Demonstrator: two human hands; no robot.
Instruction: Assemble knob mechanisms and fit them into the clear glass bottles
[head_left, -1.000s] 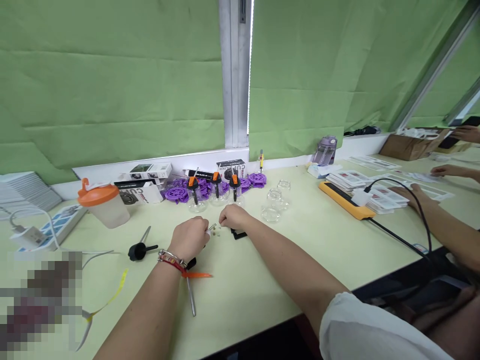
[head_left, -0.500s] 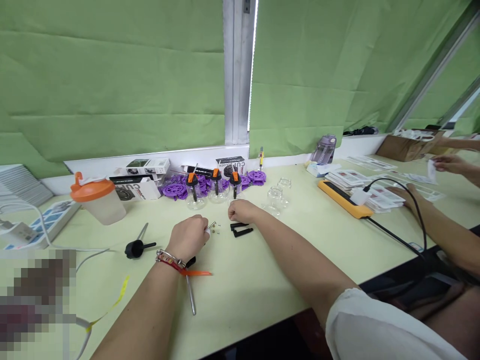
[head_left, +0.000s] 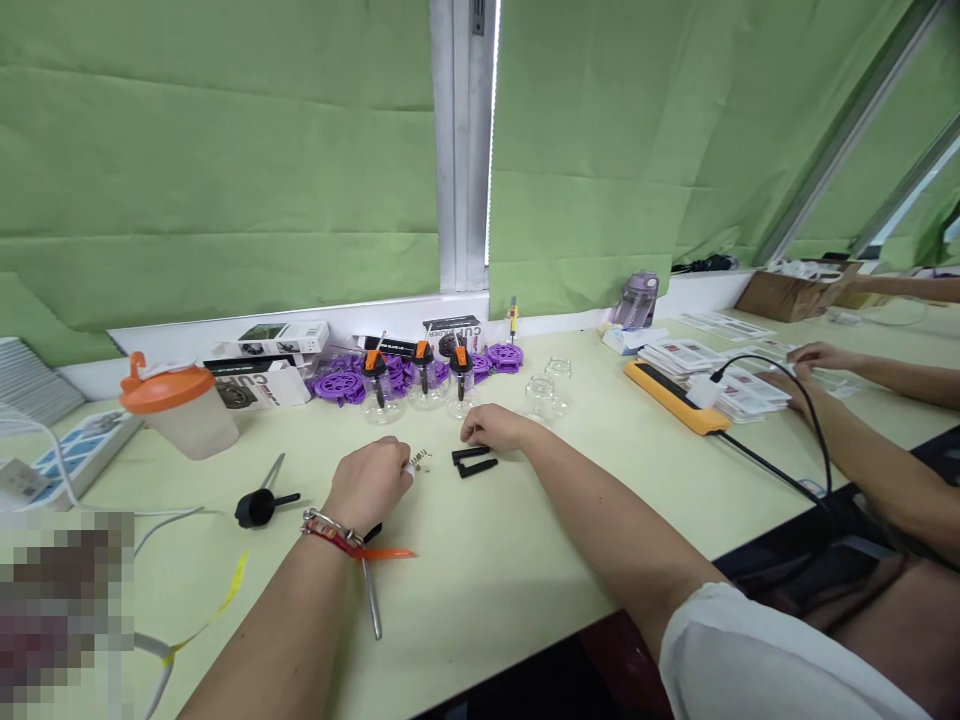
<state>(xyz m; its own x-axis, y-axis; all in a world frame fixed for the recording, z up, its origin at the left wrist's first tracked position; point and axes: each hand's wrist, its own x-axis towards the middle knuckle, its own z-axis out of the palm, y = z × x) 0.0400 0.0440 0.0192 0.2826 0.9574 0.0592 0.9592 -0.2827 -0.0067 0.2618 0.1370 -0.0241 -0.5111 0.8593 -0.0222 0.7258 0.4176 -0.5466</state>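
My left hand (head_left: pixel 367 482) rests on the table with its fingers curled, its fingertips beside a small metal spring (head_left: pixel 420 458); what it pinches, if anything, is hidden. My right hand (head_left: pixel 491 427) lies farther back with fingers bent together, just behind two black plastic pieces (head_left: pixel 474 460). Under my left wrist lies a metal rod with an orange part (head_left: pixel 373 585). Three clear cups with orange-and-black tops (head_left: pixel 418 384) stand behind the hands.
Purple plastic wheels (head_left: pixel 337 385) and small boxes (head_left: pixel 270 345) line the sill. An orange-lidded jar (head_left: pixel 176 405), a black knob tool (head_left: pixel 259 503) and empty clear cups (head_left: pixel 547 390) are nearby. A yellow power strip (head_left: pixel 671 392) with a black cable and another person's hands (head_left: pixel 814 358) are to the right.
My right hand has drawn back from the spring to the right, uncovering the black pieces. My left hand has barely moved. The view shifted slightly.
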